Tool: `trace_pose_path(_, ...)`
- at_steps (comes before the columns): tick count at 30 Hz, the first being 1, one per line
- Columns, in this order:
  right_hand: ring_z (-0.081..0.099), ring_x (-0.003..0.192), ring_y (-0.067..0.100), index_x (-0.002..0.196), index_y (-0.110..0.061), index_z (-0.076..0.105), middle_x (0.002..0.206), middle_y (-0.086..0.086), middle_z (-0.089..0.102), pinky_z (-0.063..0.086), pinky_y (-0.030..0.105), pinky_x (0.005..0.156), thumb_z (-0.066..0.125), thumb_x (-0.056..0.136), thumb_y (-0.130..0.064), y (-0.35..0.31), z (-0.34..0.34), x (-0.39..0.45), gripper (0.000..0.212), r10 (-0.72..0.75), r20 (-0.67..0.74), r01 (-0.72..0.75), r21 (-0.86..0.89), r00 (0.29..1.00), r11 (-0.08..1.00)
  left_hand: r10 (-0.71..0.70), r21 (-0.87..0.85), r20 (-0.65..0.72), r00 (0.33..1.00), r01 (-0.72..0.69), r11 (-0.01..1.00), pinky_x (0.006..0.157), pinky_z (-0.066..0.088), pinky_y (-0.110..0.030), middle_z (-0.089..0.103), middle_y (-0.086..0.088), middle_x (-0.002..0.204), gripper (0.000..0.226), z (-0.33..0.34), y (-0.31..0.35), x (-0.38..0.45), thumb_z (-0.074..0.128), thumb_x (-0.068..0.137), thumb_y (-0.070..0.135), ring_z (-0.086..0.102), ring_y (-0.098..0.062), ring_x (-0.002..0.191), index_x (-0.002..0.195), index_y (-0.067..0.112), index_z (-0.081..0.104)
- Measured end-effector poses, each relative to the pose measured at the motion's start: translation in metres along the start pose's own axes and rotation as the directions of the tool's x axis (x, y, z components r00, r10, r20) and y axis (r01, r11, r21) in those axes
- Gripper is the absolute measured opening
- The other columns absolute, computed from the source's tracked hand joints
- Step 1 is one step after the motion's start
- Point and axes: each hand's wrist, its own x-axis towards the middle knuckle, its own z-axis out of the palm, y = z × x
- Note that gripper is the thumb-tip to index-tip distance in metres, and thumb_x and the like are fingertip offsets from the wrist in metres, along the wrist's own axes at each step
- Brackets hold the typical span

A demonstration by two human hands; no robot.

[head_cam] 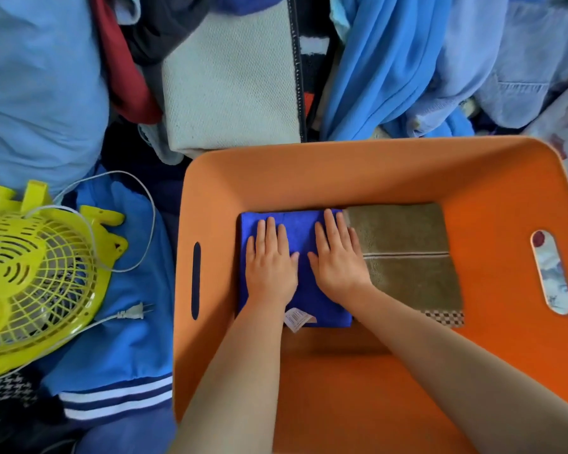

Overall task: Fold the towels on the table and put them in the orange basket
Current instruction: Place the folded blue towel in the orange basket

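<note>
The orange basket (341, 172) fills the right half of the view. Inside it, on the floor of the basket, a folded blue towel (304, 237) lies at the left with a white label at its near edge. A folded olive-brown towel (407, 257) with a striped band lies flat beside it on the right, touching it. My left hand (271, 267) and my right hand (336, 260) both press flat on the blue towel, fingers straight and pointing away from me. Both forearms reach down into the basket.
A yellow fan (36, 273) with a white cord and plug (135, 312) lies to the left of the basket on blue clothes (125, 339). A folded pale cloth (230, 83) and heaps of blue garments (391, 67) crowd the area behind the basket.
</note>
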Motion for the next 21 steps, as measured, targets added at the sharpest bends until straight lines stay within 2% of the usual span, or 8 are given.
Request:
trace_pose_path(4, -0.014, 0.143, 0.021, 0.146, -0.012, -0.005, 0.155, 0.006, -0.015, -0.007, 0.041, 0.116, 0.020, 0.097, -0.040, 0.004, 0.015, 0.003, 0.062, 0.009, -0.016, -0.010, -0.118, 1.000, 0.993, 0.004, -0.001, -0.013, 1.000, -0.004, 1.000, 0.118, -0.002, -0.039, -0.006, -0.010, 0.157, 0.064, 0.020, -0.009, 0.001, 0.029, 0.098, 0.040, -0.006, -0.025, 0.145, 0.148, 0.012, 0.001)
trace_pose_path(11, -0.013, 0.143, 0.021, 0.146, -0.013, -0.005, 0.156, 0.005, -0.013, -0.010, 0.040, 0.115, 0.020, 0.097, -0.040, 0.003, 0.023, 0.011, 0.062, 0.020, 0.015, -0.018, -0.106, 1.000, 0.994, 0.005, -0.016, -0.033, 0.999, -0.006, 1.000, 0.117, -0.003, -0.038, -0.002, -0.010, 0.157, 0.062, 0.034, -0.017, 0.008, 0.032, 0.097, 0.039, -0.003, -0.026, 0.145, 0.148, 0.013, 0.007)
trace_pose_path(17, -0.016, 0.143, 0.022, 0.146, -0.013, -0.007, 0.155, 0.004, -0.016, -0.006, 0.041, 0.116, 0.020, 0.098, -0.037, 0.001, -0.001, 0.007, 0.060, 0.021, 0.136, -0.013, -0.060, 0.991, 0.998, -0.030, 0.048, 0.088, 0.996, 0.026, 0.999, 0.118, -0.001, -0.038, -0.008, -0.006, 0.157, 0.061, 0.012, -0.010, 0.006, 0.024, 0.098, 0.041, -0.008, -0.021, 0.145, 0.148, 0.017, -0.002)
trace_pose_path(21, -0.009, 0.144, 0.021, 0.147, -0.017, 0.005, 0.157, 0.000, -0.005, 0.001, 0.039, 0.117, 0.019, 0.099, -0.035, 0.003, -0.032, -0.007, 0.053, 0.062, 0.160, -0.071, 0.056, 0.985, 0.996, -0.089, 0.030, 0.085, 0.992, 0.087, 0.996, 0.116, 0.010, -0.040, 0.002, -0.004, 0.157, 0.053, -0.028, 0.004, 0.001, 0.028, 0.099, 0.035, 0.000, -0.022, 0.145, 0.148, 0.021, 0.011)
